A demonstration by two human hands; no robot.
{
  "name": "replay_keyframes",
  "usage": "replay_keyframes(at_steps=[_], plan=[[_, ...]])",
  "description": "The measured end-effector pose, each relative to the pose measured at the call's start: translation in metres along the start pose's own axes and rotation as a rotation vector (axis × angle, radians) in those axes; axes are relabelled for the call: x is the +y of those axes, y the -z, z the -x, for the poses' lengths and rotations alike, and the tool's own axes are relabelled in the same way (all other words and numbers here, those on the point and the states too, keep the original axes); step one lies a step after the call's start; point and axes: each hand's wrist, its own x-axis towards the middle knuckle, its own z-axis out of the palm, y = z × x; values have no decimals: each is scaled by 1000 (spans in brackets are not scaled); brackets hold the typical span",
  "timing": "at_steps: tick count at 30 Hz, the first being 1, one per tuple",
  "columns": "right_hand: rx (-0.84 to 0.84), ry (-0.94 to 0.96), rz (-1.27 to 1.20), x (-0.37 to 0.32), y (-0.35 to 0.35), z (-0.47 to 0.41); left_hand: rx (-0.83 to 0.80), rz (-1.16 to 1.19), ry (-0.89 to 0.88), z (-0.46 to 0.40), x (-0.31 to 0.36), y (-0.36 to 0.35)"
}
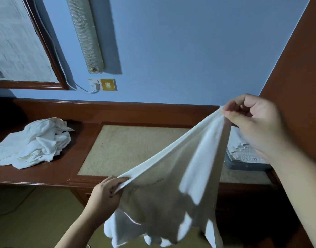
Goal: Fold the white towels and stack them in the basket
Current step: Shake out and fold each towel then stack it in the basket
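The wooden desk (46, 173) runs along the blue wall (180, 51), with one beige inset panel (128, 149) in its top. One white towel (171, 185) hangs in the air in front of the desk's near edge, stretched by its top hem; that hem runs as a long slanted line from lower left up to upper right, and the rest of the cloth drapes down in loose folds. A heap of white towels (35, 142) lies crumpled on the desk's left end, too tangled to count. One basket (246, 158) sits on the right end, partly hidden behind the towel and forearm, with white cloth inside. The right hand (257, 122) pinches the hem's upper corner between thumb and curled fingers. The left hand (107, 192) is clenched on the lower corner, fingers wrapped around the edge.
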Motion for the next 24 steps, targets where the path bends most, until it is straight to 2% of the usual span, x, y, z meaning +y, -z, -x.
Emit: replay_keyframes(at_steps=[2,6,9,11,14,20,24], plan=[[-3,-19,6,1,2,-4,-12,-30,79,3,-12,-2],[-87,27,84,8,-13,1,-160,-132,200,5,-33,-12],[-135,28,73,13,-22,6,-268,-164,303,4,-24,-25],[-169,23,65,14,-25,7,-312,-176,310,0,-7,-35],[-252,45,47,12,-30,9,-309,-84,210,-13,43,-38],[-350,80,83,10,-27,11,-139,385,-45,-50,166,-12],[-370,90,66,4,-15,15,-116,409,-176,-67,215,0]])
